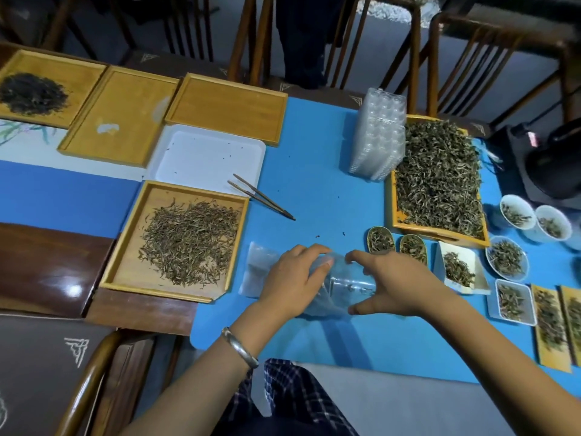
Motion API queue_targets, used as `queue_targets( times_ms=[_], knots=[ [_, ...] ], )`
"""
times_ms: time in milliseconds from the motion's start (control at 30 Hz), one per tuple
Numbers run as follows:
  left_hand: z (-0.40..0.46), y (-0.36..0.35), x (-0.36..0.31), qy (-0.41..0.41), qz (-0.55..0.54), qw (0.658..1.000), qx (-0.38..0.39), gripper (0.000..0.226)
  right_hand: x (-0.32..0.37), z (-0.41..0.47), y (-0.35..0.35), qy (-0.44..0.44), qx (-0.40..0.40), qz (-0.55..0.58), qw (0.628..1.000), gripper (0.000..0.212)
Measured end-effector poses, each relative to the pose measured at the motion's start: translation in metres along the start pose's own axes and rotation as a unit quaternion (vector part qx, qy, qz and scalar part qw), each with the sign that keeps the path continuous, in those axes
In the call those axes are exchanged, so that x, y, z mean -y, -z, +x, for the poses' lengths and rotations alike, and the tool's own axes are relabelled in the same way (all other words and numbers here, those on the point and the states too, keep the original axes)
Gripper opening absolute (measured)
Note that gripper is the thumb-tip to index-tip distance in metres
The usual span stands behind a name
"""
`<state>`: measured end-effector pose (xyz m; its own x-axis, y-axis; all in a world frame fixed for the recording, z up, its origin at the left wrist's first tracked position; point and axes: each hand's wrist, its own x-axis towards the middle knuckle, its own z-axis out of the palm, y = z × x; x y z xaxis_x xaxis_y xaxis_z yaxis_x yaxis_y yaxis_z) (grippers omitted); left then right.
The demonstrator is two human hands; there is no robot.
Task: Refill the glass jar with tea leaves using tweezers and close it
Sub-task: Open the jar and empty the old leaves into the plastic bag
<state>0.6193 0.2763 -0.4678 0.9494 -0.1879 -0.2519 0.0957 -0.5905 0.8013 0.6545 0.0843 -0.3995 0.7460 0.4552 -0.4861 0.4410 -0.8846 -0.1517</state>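
A clear glass jar [349, 286] sits on the blue mat [314, 184] right in front of me, with a few tea bits inside. My left hand [292, 278] grips its left side and my right hand [393, 284] wraps its right side, thumb low and fingers over the top. Thin brown tweezers [261, 196] lie untouched on the mat, resting on the corner of a wooden tray of light tea leaves [188, 237]. Whether a lid is on the jar cannot be made out.
A white tray [207, 158], two bare wooden trays and one with dark tea [31, 92] lie at the back left. A stack of clear plastic packs [379, 136] and a big tray of green tea [440, 180] stand right. Several small tea-filled dishes crowd the right edge.
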Motion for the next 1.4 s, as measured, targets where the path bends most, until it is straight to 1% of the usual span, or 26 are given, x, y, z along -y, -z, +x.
queue_targets(
  times_ms=[100, 200, 367, 467, 667, 767, 833, 967, 1067, 1200, 1267, 1333, 1400],
  knots=[
    [0.000, -0.002, -0.001, 0.002, -0.007, 1.000, -0.003, 0.035, -0.001, -0.002, -0.002, -0.004, -0.002, 0.011, 1.000, 0.087],
    [0.000, -0.002, -0.001, 0.006, -0.008, 1.000, -0.004, 0.036, -0.002, -0.002, -0.003, -0.004, -0.004, -0.002, 1.000, 0.088],
    [0.000, -0.004, 0.000, 0.010, -0.017, 1.000, -0.008, 0.036, 0.005, 0.008, -0.001, 0.002, 0.010, -0.079, 0.997, 0.088],
    [-0.001, -0.004, 0.004, 0.013, -0.031, 0.999, -0.019, 0.036, 0.012, 0.016, 0.002, 0.016, 0.007, -0.100, 0.995, 0.087],
    [0.000, -0.002, 0.011, 0.019, -0.075, 0.996, -0.038, 0.034, 0.022, 0.026, 0.008, 0.012, 0.018, -0.118, 0.993, 0.079],
    [0.001, -0.002, 0.015, 0.024, -0.095, 0.994, -0.044, 0.032, 0.023, 0.028, 0.009, 0.007, 0.031, -0.133, 0.991, 0.081],
    [0.001, -0.003, 0.017, 0.026, -0.110, 0.992, -0.046, 0.031, 0.023, 0.028, 0.009, 0.002, 0.037, -0.148, 0.988, 0.078],
    [0.001, -0.007, 0.019, 0.043, -0.161, 0.985, -0.051, 0.028, 0.022, 0.029, 0.008, -0.006, 0.057, -0.169, 0.984, 0.072],
    [0.000, -0.010, 0.021, 0.045, -0.173, 0.983, -0.045, 0.025, 0.020, 0.029, 0.007, -0.004, 0.053, -0.163, 0.985, 0.075],
    [-0.001, -0.012, 0.022, 0.046, -0.179, 0.982, -0.041, 0.029, 0.017, 0.025, 0.005, -0.003, 0.019, -0.082, 0.996, 0.084],
    [0.000, -0.011, 0.022, 0.046, -0.176, 0.983, -0.037, 0.031, 0.016, 0.022, 0.001, -0.002, 0.003, -0.066, 0.998, 0.088],
    [0.001, -0.010, 0.022, 0.044, -0.171, 0.984, -0.033, 0.031, 0.015, 0.019, -0.006, -0.015, 0.007, -0.068, 0.998, 0.088],
    [0.001, -0.011, 0.023, 0.043, -0.164, 0.985, -0.026, 0.030, 0.014, 0.016, -0.013, -0.036, 0.035, -0.084, 0.995, 0.084]
  ],
)
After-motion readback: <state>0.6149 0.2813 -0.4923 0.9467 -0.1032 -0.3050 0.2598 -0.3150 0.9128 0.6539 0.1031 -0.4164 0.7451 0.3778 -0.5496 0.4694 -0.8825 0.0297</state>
